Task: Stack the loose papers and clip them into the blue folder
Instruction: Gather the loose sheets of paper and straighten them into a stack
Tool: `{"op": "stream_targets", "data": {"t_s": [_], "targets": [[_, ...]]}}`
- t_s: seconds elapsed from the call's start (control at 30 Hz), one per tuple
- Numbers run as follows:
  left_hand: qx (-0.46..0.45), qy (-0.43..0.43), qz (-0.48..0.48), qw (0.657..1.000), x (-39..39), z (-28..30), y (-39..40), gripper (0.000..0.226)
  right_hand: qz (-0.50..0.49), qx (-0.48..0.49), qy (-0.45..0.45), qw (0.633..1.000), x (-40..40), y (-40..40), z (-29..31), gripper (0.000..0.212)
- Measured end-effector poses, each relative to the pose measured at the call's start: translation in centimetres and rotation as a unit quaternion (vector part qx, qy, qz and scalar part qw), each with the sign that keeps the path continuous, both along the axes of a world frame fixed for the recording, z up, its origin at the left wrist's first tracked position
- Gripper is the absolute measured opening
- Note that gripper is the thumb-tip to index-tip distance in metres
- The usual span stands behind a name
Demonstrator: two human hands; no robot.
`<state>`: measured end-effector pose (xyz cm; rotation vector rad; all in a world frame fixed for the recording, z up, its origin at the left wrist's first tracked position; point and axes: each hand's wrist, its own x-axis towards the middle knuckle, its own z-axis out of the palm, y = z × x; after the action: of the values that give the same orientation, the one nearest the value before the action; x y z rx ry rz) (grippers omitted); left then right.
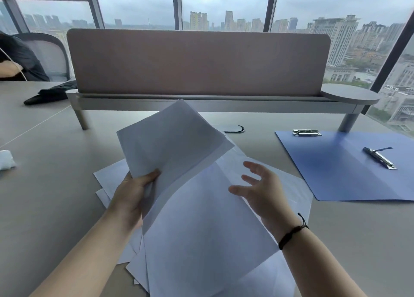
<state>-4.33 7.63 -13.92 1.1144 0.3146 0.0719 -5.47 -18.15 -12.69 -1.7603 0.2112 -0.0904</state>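
My left hand (132, 196) grips a few white sheets (170, 139) by their lower edge and holds them tilted up above the desk. My right hand (257, 189) hovers open, fingers spread, over a large white sheet (201, 229) lying in front of me. More loose white papers (112, 178) lie spread on the desk under and around both hands. The blue folder (340, 169) lies open and flat at the right, with a metal clip (306, 132) at its top edge and a second long clip (379, 158) along its spine.
A pink-brown divider panel (197, 61) on a grey raised shelf (349, 95) crosses the back of the grey desk (44, 184). A crumpled white tissue (6, 160) lies at the left edge. A dark cloth (49, 94) and another person's arm (9, 69) are at far left.
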Motion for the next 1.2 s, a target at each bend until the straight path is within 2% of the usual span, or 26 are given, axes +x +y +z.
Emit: {"op": "stream_targets", "data": {"t_s": [0.07, 0.13, 0.17, 0.23, 0.27, 0.3, 0.4, 0.57, 0.67, 0.77, 0.87, 0.93, 1.07, 1.2], "targets": [[-0.002, 0.0, 0.005, 1.0, 0.1, -0.1, 0.2, 0.04, 0.025, -0.015, 0.006, 1.0, 0.0, -0.1, 0.1, 0.078], [0.001, -0.002, 0.004, 1.0, 0.1, -0.1, 0.4, 0.043, 0.067, -0.031, 0.048, 0.996, -0.1, -0.2, 0.0, 0.074], [0.002, -0.004, 0.0, 1.0, 0.0, -0.1, 0.5, 0.044, 0.09, -0.054, 0.076, 0.992, -0.2, -0.1, -0.1, 0.062], [0.006, -0.006, -0.003, 1.0, 0.1, -0.1, 0.7, 0.046, 0.125, -0.11, 0.106, 0.98, -0.3, 0.1, -0.2, 0.021], [0.01, -0.008, -0.004, 1.0, 0.1, -0.2, 0.8, 0.047, 0.133, -0.136, 0.104, 0.976, -0.5, 0.2, -0.3, 0.008], [0.017, -0.013, -0.008, 1.0, 0.1, -0.1, 0.8, 0.045, 0.129, -0.166, 0.092, 0.973, -0.4, 0.2, -0.4, 0.005], [0.049, -0.029, -0.018, 0.998, -0.1, 0.4, 0.6, 0.033, 0.097, -0.207, 0.062, 0.971, -0.1, -0.1, -0.2, 0.012], [0.072, -0.03, -0.002, 0.997, 0.4, 0.8, 1.6, 0.029, 0.035, -0.094, 0.074, 0.992, -0.1, -1.5, 1.2, 0.018], [0.079, -0.015, 0.0, 0.997, 0.6, 0.6, 2.3, 0.029, -0.009, -0.063, 0.065, 0.996, 0.1, -2.3, 1.8, 0.024], [0.096, -0.002, 0.0, 0.995, 0.7, 0.4, 2.3, 0.021, -0.053, -0.053, 0.041, 0.996, 0.1, -2.9, 1.9, 0.028], [0.095, 0.0, -0.023, 0.995, 0.6, 0.3, 2.0, 0.027, -0.083, -0.014, 0.018, 0.996, 0.1, -3.0, 2.0, 0.028], [0.101, -0.008, -0.048, 0.994, 0.3, 0.4, 1.6, 0.03, -0.088, 0.018, 0.001, 0.996, 0.0, -3.1, 2.2, 0.029], [0.145, -0.038, -0.051, 0.987, -0.3, 0.7, 0.2, 0.022, -0.114, 0.053, -0.035, 0.991, -0.3, -4.0, 3.1, 0.032], [0.142, -0.027, -0.077, 0.986, -1.3, 1.0, -1.0, 0.021, -0.131, 0.127, -0.061, 0.981, -0.6, -5.0, 3.9, 0.024]]}}
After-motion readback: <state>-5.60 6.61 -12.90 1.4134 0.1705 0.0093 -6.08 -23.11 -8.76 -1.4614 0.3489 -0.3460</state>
